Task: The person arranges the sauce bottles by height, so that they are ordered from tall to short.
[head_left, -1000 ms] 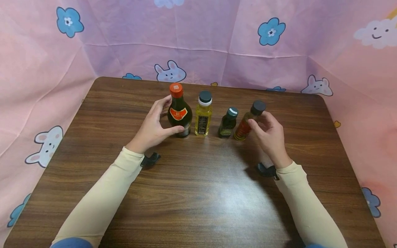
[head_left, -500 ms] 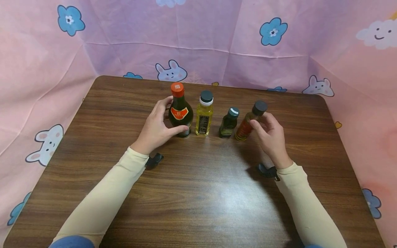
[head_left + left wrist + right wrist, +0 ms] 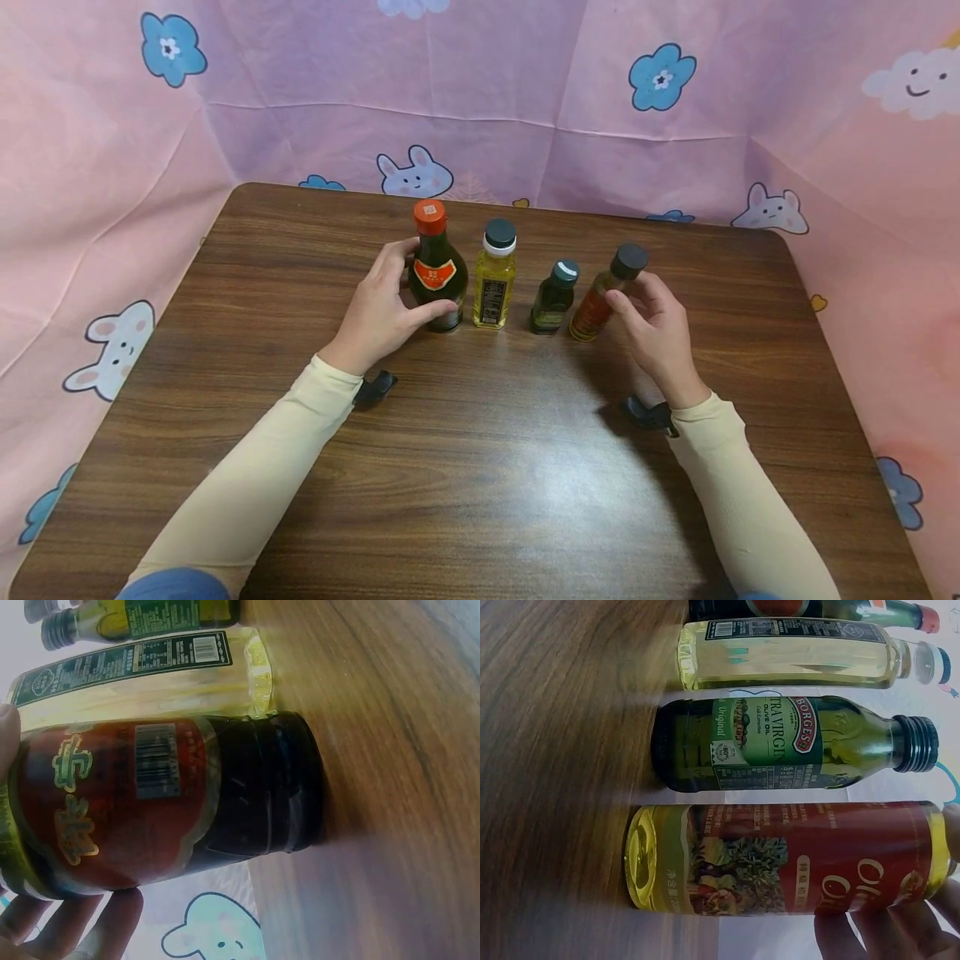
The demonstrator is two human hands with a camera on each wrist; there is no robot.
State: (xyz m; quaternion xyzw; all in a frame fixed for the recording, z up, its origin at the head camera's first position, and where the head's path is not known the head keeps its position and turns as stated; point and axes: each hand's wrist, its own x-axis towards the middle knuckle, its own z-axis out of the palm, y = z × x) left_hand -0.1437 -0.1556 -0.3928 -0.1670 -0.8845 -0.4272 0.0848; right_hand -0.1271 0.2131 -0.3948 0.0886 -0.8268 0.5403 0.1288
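In the head view several bottles stand upright in a row. My left hand grips the dark sauce bottle with a red cap at the row's left end, thumb in front and fingers behind it. At the right end, my right hand holds the olive oil bottle with a red label and black cap by its upper part. In the right wrist view this bottle shows yellow oil at its base, close to the wood. The left wrist view shows the sauce bottle's red-and-gold label.
Between the two held bottles stand a clear bottle of yellow oil and a smaller green olive oil bottle, apart from each other. All are on a brown wooden table. A pink and purple printed cloth hangs behind and beside it.
My left hand has shifted slightly right, closer around the sauce bottle. The right hand and the bottles have hardly moved.
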